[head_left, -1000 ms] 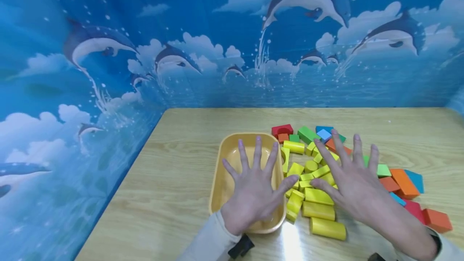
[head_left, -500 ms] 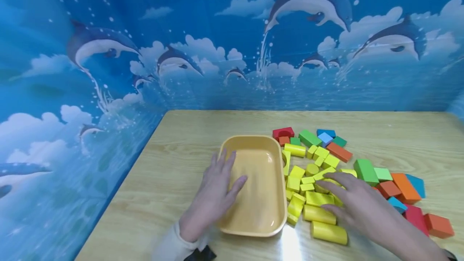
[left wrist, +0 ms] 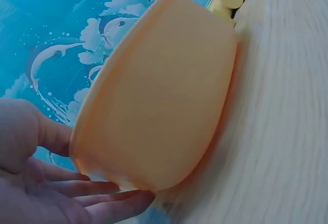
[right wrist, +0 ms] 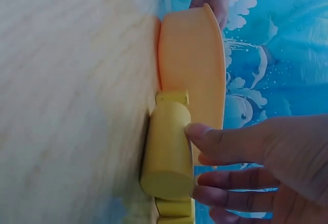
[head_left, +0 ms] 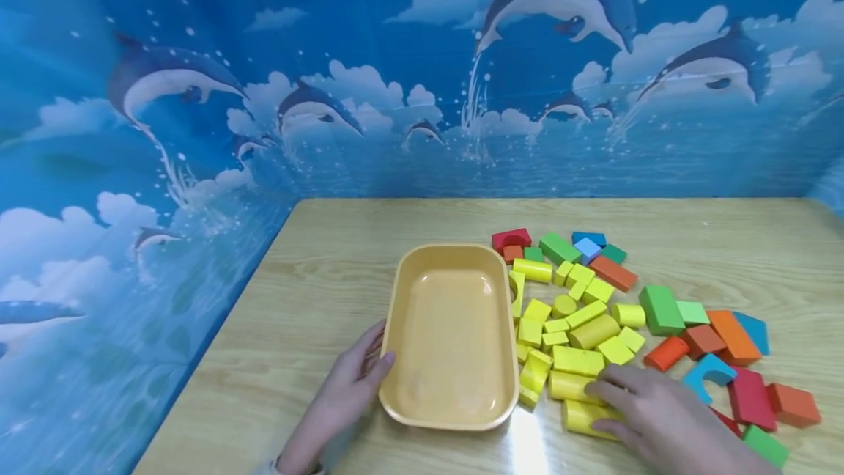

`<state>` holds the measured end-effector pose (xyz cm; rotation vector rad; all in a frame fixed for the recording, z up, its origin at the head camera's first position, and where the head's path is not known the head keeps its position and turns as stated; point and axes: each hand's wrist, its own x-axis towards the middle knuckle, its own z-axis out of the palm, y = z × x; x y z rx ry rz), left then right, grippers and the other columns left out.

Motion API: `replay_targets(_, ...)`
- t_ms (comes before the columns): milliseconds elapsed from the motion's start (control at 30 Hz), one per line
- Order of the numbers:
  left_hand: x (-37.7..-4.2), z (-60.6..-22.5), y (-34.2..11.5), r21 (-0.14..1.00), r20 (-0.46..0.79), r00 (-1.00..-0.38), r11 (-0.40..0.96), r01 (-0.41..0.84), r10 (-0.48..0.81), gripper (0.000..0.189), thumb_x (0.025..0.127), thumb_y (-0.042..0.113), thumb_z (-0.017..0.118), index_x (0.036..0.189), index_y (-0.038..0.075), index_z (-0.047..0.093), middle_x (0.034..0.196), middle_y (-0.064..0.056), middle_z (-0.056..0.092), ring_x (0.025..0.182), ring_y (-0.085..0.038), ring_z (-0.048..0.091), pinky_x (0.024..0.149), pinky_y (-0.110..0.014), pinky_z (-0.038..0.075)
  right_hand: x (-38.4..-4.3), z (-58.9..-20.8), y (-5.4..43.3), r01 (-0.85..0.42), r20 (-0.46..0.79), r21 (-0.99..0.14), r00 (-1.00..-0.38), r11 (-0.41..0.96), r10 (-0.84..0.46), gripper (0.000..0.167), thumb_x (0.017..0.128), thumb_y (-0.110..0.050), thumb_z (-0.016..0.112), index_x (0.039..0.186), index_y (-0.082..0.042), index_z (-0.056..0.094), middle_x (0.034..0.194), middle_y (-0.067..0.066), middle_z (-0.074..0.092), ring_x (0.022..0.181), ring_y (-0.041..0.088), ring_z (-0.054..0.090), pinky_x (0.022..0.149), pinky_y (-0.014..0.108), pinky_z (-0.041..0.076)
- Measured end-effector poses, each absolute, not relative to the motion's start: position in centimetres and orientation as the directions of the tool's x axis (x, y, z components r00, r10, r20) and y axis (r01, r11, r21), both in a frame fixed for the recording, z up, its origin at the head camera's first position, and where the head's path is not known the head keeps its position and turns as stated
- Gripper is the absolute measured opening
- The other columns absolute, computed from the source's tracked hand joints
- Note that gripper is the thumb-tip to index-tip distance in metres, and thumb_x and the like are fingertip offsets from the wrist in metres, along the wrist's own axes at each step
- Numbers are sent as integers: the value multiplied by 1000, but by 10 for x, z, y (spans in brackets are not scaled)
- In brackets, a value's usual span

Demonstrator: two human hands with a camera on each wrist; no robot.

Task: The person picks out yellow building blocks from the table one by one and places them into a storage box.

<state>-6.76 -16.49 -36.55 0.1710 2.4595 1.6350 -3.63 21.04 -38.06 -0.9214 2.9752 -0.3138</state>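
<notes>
My left hand [head_left: 352,380] holds the left rim of a light orange plastic tray [head_left: 392,314], thumb over the rim and fingers against the outer wall. The left wrist view shows the tray's side [left wrist: 159,96] with the fingers [left wrist: 102,203] touching it. My right hand [head_left: 659,416] is at the nearest yellow cylinder block [head_left: 583,417]. In the right wrist view its thumb [right wrist: 202,134] touches that cylinder [right wrist: 169,152], while the other fingers are loosely bent beside it. Another yellow cylinder [head_left: 570,385] lies just behind. Many yellow blocks [head_left: 577,361] lie right of the tray.
Around the yellow group lie blocks in other colours: a green block [head_left: 661,310], an orange block [head_left: 733,337], a blue arch [head_left: 707,374] and a red block [head_left: 752,398]. A dolphin-print backdrop [head_left: 409,79] borders the wooden table [head_left: 316,270] at the back and left.
Both hands were spread flat above the tray and blocks. The left has moved left and down onto the tray's rim; the right has come down toward the near yellow cylinders.
</notes>
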Motion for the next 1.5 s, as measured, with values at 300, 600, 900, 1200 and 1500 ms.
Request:
replay_targets(300, -63, -373, -169, 966, -147, -965, 241, -93, 215, 55, 97, 11, 56, 143, -8, 34, 143, -29, 41, 125, -38, 51, 102, -33, 48, -34, -387, 202, -506, -142, -215, -830, 835, -539, 39, 80, -53, 71, 103, -21, 72, 89, -20, 55, 74, 0, 48, 64, 29, 55)
replay_targets(600, -60, -377, -173, 966, -203, -942, 213, -148, 268, 62, 96, 15, 60, 143, -12, 31, 138, -32, 45, 124, -38, 51, 103, -37, 47, -32, -395, 196, -499, -193, -200, -824, 843, -533, 35, 78, -41, 77, 104, -18, 71, 89, -14, 63, 76, 4, 56, 64, 33, 56)
replay_targets(900, -62, -381, -172, 980, -151, -966, 158, -120, 207, 55, 96, 9, 57, 142, -10, 34, 140, -30, 45, 124, -36, 52, 100, -29, 49, -32, -394, 194, -485, -222, -182, -827, 855, -516, 32, 76, -37, 80, 102, -21, 71, 90, -13, 65, 78, 7, 59, 67, 36, 57)
replay_targets(1200, -63, -386, -173, 970, -177, -966, 199, -139, 187, 50, 97, 19, 57, 137, -9, 44, 140, -26, 46, 128, -35, 47, 110, -45, 38, -35, -375, 196, -587, -99, -254, -775, 768, -625, 38, 77, -41, 78, 110, -22, 70, 96, -15, 64, 81, 4, 58, 65, 32, 58)
replay_targets(1500, -63, -389, -175, 967, -154, -970, 231, -109, 188, 50, 97, 23, 59, 135, -8, 47, 139, -25, 48, 126, -34, 50, 106, -38, 43, -41, -340, 184, -606, 110, -195, -795, 771, -597, 44, 72, -32, 84, 111, -19, 70, 102, -10, 65, 87, 13, 63, 67, 33, 60)
